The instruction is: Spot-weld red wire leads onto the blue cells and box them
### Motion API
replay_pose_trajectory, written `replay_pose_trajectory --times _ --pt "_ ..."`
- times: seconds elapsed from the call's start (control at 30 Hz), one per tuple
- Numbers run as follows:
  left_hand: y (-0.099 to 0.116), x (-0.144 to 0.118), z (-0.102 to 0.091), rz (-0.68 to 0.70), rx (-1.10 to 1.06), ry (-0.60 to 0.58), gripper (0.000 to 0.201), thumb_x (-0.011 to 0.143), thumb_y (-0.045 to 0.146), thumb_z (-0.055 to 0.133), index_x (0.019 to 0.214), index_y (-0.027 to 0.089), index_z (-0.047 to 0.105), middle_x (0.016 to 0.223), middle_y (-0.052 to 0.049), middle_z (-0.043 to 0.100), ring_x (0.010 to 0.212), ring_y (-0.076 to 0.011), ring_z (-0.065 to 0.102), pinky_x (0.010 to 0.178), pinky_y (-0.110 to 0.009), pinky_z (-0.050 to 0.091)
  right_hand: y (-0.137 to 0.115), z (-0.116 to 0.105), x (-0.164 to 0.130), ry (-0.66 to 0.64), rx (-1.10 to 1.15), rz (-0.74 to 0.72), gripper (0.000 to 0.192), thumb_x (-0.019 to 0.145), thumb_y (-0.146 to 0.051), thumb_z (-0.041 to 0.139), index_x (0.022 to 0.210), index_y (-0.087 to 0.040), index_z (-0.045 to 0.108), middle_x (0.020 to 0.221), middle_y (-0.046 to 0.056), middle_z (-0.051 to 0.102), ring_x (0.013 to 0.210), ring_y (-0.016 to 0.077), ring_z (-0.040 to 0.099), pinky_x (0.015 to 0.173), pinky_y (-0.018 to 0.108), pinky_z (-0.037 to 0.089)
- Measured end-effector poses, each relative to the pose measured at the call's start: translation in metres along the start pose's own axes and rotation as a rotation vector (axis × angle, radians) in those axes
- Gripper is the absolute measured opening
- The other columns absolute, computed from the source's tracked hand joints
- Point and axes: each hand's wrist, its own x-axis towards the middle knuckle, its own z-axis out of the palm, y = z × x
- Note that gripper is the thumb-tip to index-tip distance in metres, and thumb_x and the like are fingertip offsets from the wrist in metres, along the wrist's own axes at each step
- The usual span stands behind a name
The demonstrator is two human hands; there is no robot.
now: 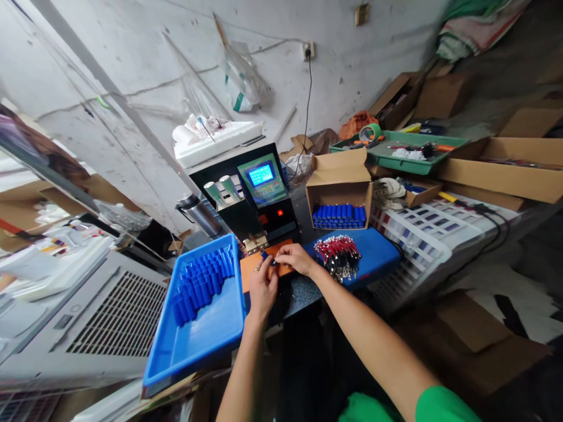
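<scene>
My left hand (263, 288) is closed around a blue battery cell (264, 255), over an orange work plate (250, 274). Close by, my right hand (295, 259) pinches at the cell's near end; what lies between its fingertips is too small to make out. Just behind both hands stands a black spot welder (268, 220) with a lit blue display (261, 174); its copper-coloured electrodes (253, 241) sit low at the front. Right of my right hand, a bundle of red and black wire leads (338, 257) rests on a blue pad (373, 252).
A blue tray (206, 340) with many upright blue cells (197, 287) stands left. Behind the pad, an open cardboard box (338, 176) holds more cells. A steel flask (200, 214) is beside the welder. White plastic crates (411, 234) and a green tray (404, 152) lie right.
</scene>
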Motion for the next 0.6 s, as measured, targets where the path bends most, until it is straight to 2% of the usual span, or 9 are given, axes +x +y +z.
replay_pose_trajectory --times 0.13,0.27,0.37,0.47,0.53,0.6 --pt "0.004 0.003 0.002 0.005 0.052 -0.012 0.036 0.087 0.027 0.058 0.122 0.019 0.064 0.108 -0.011 0.067 0.095 -0.0227 0.063 0.086 -0.038 0.05 0.001 0.001 0.001 0.036 0.014 -0.013 0.027 0.064 -0.04 0.07 0.061 -0.015 0.06 0.054 -0.002 0.051 0.048 0.0098 0.038 0.047 0.022 0.028" --pt "0.008 -0.005 0.0 -0.007 -0.004 -0.023 0.038 0.086 0.03 0.06 0.123 0.019 0.061 0.101 -0.008 0.067 0.088 -0.02 0.062 0.082 -0.036 0.05 0.005 0.0 0.003 0.093 0.005 -0.036 0.025 0.066 -0.039 0.069 0.064 -0.015 0.062 0.056 -0.001 0.052 0.049 0.0102 0.04 0.047 0.021 0.028" --pt "0.009 -0.013 -0.003 -0.051 -0.109 0.016 0.036 0.091 0.032 0.055 0.124 0.02 0.06 0.111 -0.009 0.068 0.099 -0.0201 0.064 0.09 -0.037 0.05 0.01 -0.001 0.004 0.13 0.006 -0.059 0.027 0.067 -0.041 0.069 0.064 -0.015 0.061 0.054 -0.002 0.049 0.049 0.0101 0.039 0.047 0.021 0.027" --pt "0.008 -0.012 -0.006 -0.157 -0.218 0.087 0.039 0.092 0.039 0.054 0.124 0.018 0.059 0.119 -0.011 0.067 0.109 -0.0216 0.064 0.095 -0.037 0.05 0.015 -0.001 0.007 0.166 0.032 -0.071 0.029 0.067 -0.042 0.069 0.063 -0.016 0.058 0.054 -0.003 0.048 0.05 0.0102 0.04 0.048 0.021 0.028" --pt "0.007 -0.005 -0.008 -0.229 -0.278 0.101 0.042 0.091 0.044 0.056 0.121 0.016 0.06 0.112 -0.011 0.069 0.101 -0.0208 0.066 0.089 -0.035 0.053 0.016 0.0 0.008 0.184 0.044 -0.074 0.03 0.068 -0.043 0.069 0.063 -0.016 0.056 0.054 -0.003 0.047 0.049 0.0101 0.039 0.048 0.021 0.028" --pt "0.004 0.005 -0.01 -0.272 -0.307 0.062 0.043 0.088 0.048 0.057 0.116 0.015 0.062 0.098 -0.009 0.07 0.085 -0.0186 0.067 0.078 -0.032 0.053 0.016 0.001 0.009 0.19 0.032 -0.08 0.031 0.069 -0.044 0.069 0.062 -0.017 0.055 0.054 -0.003 0.046 0.049 0.0101 0.039 0.048 0.022 0.028"
